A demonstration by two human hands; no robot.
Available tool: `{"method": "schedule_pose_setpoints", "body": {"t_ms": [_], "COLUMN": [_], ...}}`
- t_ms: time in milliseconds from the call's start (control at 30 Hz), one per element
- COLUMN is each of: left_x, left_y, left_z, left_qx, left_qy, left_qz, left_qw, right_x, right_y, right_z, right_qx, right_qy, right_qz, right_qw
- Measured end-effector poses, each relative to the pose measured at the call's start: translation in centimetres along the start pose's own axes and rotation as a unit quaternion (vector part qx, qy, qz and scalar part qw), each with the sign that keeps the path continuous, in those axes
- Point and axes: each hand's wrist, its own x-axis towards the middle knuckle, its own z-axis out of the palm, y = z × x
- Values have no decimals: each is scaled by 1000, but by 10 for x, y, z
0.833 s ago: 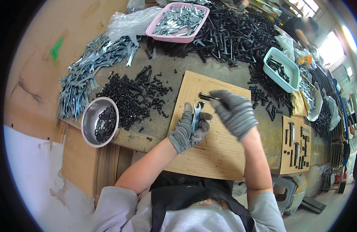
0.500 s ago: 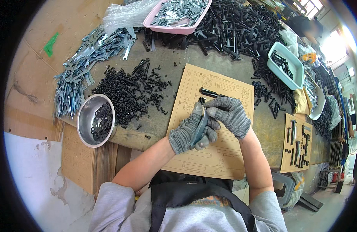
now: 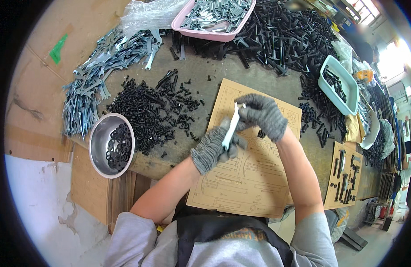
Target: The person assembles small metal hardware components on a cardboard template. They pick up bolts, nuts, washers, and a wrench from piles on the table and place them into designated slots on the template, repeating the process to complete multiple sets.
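1. A worn grey workbench (image 3: pixel 194 64) fills the middle of a cluttered workshop; the fisheye rim darkens and crops the edges.
2. Nearest, a black apron (image 3: pixel 187 236) partly covers lettering on a grey shirt, both cut off below.
3. Over the bench's near edge lies a cardboard sheet (image 3: pixel 239 202) with printed tool outlines; the forearms and hands hide parts of it.
4. Above this sheet, the gloved left hand (image 3: pixel 212 149) has its fingers wrapped around the lower part of a silvery wrench (image 3: pixel 232 127), tilted with its upper end toward the right hand.
5. The gloved right hand (image 3: pixel 263 118) bends its fingers at that upper end; blur and overlap hide the fingertips, so I cannot tell whether they pinch anything. A small dark piece (image 3: pixel 261 133) shows only partly below it.
6. Left, a metal bowl (image 3: pixel 93 151) holds black rings; beyond spread black bolts (image 3: pixel 143 111) and heaped wrenches (image 3: pixel 85 100).
7. Far off, the top edge cuts a pink tray (image 3: pixel 205 35) of metal tubes; black hammer-like pieces (image 3: pixel 276 42) overlap too densely to separate. Window glare washes out the upper right.
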Motion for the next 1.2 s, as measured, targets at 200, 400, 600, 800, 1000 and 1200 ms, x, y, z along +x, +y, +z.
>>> {"method": "schedule_pose_setpoints", "body": {"t_ms": [200, 400, 600, 800, 1000, 1200], "left_x": [15, 22, 28, 24, 62, 179], "left_y": [21, 14, 5, 22, 117, 208], "left_z": [-36, -13, -16, -14, -47, -130], "left_qx": [633, 731, 744, 725, 660, 756], "left_qy": [210, 252, 270, 245, 292, 410], "left_qz": [187, 122, 143, 110, 160, 78], "left_qw": [721, 623, 594, 634, 673, 505], "right_x": [70, 84, 89, 77, 66, 20], "right_y": [-2, 18, 38, 29, 22, -2], "right_z": [-20, -19, -29, -8, -16, -12], "right_qx": [-127, -122, -314, -508, -454, -440], "right_qy": [23, 15, 47, 87, 119, 125], "right_qz": [44, 57, -97, -154, -199, -201], "right_qw": [991, 991, 943, 843, 860, 866]}}
